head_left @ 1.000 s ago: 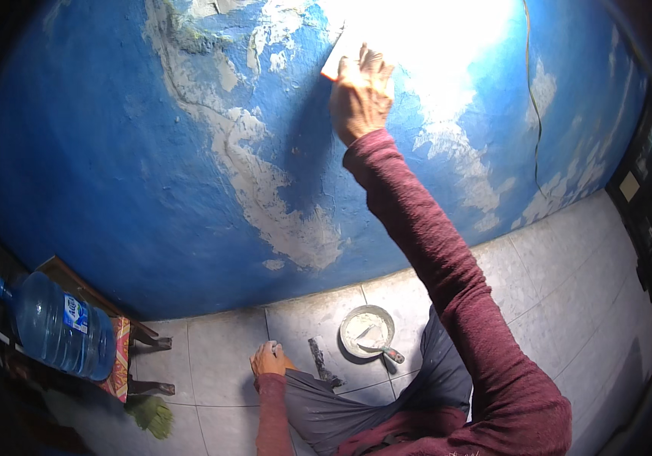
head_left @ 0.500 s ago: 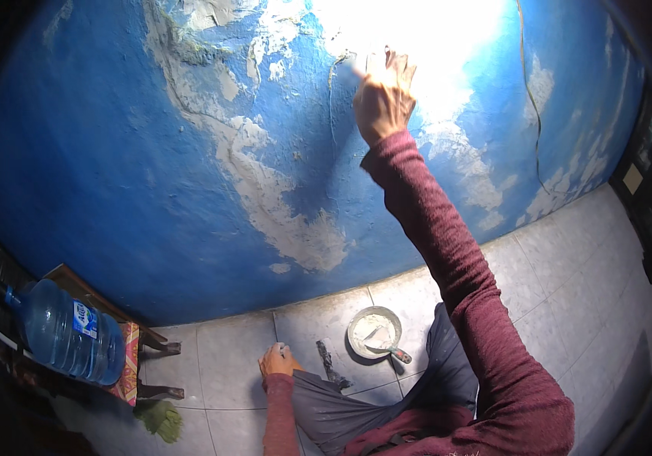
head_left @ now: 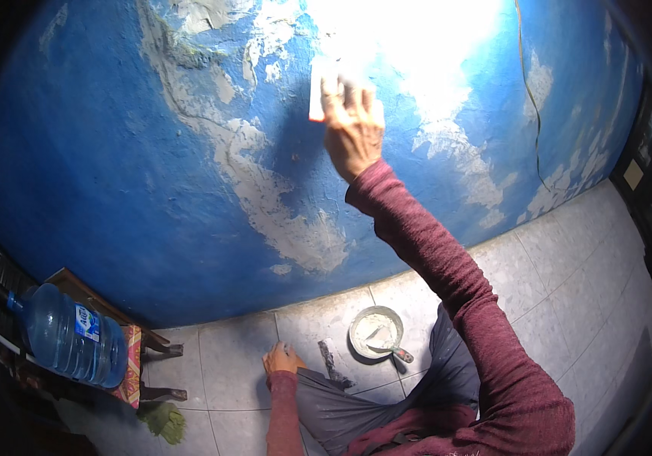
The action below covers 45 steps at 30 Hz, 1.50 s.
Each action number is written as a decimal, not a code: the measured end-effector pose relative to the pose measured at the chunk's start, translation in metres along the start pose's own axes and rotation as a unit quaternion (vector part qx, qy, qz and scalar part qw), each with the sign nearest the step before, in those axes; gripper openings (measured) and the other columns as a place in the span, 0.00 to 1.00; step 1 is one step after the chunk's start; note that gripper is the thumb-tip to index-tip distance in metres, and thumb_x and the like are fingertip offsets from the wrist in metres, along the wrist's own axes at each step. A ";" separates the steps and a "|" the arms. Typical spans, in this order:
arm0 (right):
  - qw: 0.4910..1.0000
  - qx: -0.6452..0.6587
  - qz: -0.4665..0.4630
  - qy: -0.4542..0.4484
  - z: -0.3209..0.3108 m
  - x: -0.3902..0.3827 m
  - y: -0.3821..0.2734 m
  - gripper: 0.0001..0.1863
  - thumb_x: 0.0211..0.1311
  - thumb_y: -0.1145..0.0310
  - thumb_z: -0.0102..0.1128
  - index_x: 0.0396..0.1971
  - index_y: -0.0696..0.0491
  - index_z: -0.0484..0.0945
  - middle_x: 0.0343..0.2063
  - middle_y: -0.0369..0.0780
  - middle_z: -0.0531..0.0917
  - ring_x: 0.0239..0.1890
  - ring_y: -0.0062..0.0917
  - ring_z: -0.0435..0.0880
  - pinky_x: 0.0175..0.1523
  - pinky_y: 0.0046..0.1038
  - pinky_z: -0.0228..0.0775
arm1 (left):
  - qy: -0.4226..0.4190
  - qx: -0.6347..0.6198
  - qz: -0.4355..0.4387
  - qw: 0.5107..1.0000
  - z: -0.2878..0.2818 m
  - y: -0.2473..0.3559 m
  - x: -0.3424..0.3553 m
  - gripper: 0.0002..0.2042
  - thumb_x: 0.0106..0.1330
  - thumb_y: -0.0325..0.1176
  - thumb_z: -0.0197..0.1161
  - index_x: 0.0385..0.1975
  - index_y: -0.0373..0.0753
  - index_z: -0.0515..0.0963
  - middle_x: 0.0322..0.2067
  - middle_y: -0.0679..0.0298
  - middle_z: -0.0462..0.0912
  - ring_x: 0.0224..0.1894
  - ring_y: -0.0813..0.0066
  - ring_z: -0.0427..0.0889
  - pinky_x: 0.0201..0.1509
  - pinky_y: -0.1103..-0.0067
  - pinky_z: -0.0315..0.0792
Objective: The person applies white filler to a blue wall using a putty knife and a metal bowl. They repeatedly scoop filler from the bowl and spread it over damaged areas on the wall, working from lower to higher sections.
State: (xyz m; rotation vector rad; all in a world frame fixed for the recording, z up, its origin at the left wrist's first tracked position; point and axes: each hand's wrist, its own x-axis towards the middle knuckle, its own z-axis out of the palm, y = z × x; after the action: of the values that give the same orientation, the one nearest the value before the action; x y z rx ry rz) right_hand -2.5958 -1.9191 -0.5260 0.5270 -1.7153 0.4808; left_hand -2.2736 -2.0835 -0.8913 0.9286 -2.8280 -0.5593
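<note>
My right hand [head_left: 352, 125] is raised against the blue wall [head_left: 189, 228]. It is closed on a flat white piece with a thin red lower edge [head_left: 317, 97], pressed flat to the wall or very close to it. Glare hides the fingertips and part of that piece. Low down beside my grey trouser leg [head_left: 326, 399] is my left hand [head_left: 280, 360], its fingers too small and merged with what lies under them to read. Between my legs a round bowl [head_left: 355, 346] of whitish paste stands on the floor, with a putty knife [head_left: 403, 355] resting in it.
Grey, rough patches [head_left: 295, 228] of bare plaster run across the wall. A thin cable [head_left: 531, 106] hangs down it on the right. At left, a large blue water bottle [head_left: 67, 334] lies on a low wooden stool [head_left: 132, 365]. A dark strip [head_left: 332, 361] lies on the tiles.
My right hand has moved left and down across the wall, and the white piece in it now shows plainly. The left hand, bowl and bottle are practically where they were.
</note>
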 end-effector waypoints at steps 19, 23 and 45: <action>0.999 0.025 -0.025 -0.039 0.005 -0.022 -0.017 0.33 0.48 0.77 0.53 0.60 0.48 0.66 0.52 0.43 0.70 0.52 0.35 0.69 0.46 0.35 0.67 | 0.004 0.003 0.001 1.000 0.003 -0.002 0.001 0.13 0.62 0.40 0.54 0.39 0.38 0.78 0.39 0.54 0.80 0.46 0.58 0.76 0.55 0.69 0.61; 0.979 -0.037 -0.199 0.029 -0.021 -0.011 0.057 0.31 0.45 0.72 0.58 0.55 0.37 0.72 0.53 0.32 0.73 0.52 0.27 0.71 0.46 0.31 0.65 | 0.008 -0.013 -0.004 1.000 0.007 -0.005 -0.002 0.13 0.62 0.40 0.55 0.38 0.38 0.78 0.39 0.55 0.80 0.45 0.58 0.77 0.55 0.68 0.61; 0.874 -0.129 -0.468 -0.026 -0.004 0.166 0.166 0.33 0.51 0.72 0.56 0.60 0.34 0.68 0.57 0.35 0.67 0.55 0.29 0.67 0.54 0.38 0.63 | 0.046 0.009 -0.008 0.999 -0.004 0.025 -0.017 0.12 0.60 0.38 0.56 0.37 0.37 0.77 0.37 0.56 0.80 0.44 0.60 0.76 0.55 0.69 0.62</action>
State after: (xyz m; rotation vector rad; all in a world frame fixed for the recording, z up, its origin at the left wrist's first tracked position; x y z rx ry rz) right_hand -2.7194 -1.7964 -0.3679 1.0838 -1.3328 -0.4591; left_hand -2.2730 -2.0561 -0.8779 0.9552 -2.7514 -0.4803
